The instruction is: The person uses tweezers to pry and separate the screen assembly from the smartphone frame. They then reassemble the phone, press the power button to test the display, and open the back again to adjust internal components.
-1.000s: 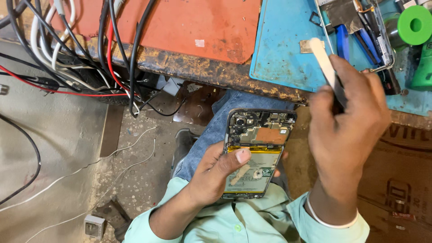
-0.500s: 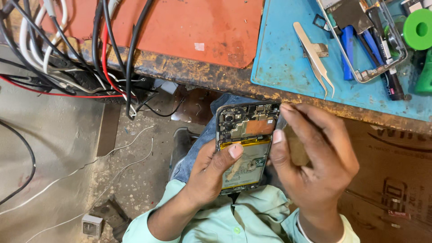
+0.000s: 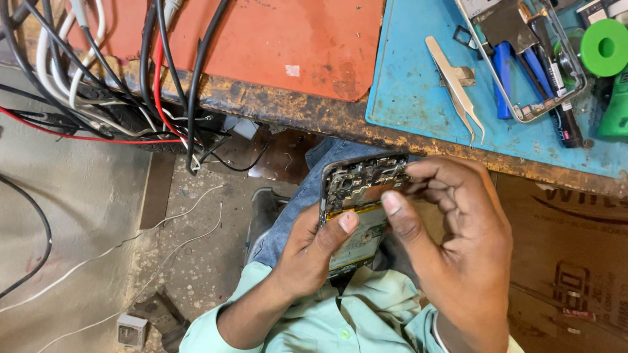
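An opened phone (image 3: 356, 202) with its back cover off shows a circuit board on top and a yellow-edged battery below. My left hand (image 3: 313, 252) cradles it from underneath over my lap, thumb lying on the battery. My right hand (image 3: 458, 229) covers the phone's right side; its thumb and fingers pinch at the upper board area. Cream-coloured tweezers (image 3: 454, 85) lie on the blue mat (image 3: 418, 98) above, apart from both hands.
An orange mat (image 3: 288, 39) covers the worn bench. A metal tray (image 3: 523, 59) holds blue and black tools, beside a green roll (image 3: 605, 47). Black, red and white cables (image 3: 118, 85) hang at the left. Cardboard (image 3: 569, 248) lies at the right, a small white box (image 3: 131, 329) on the floor.
My right hand put the tweezers down on the blue mat, came down to the phone and now pinches at its upper board. The left hand keeps holding the phone.
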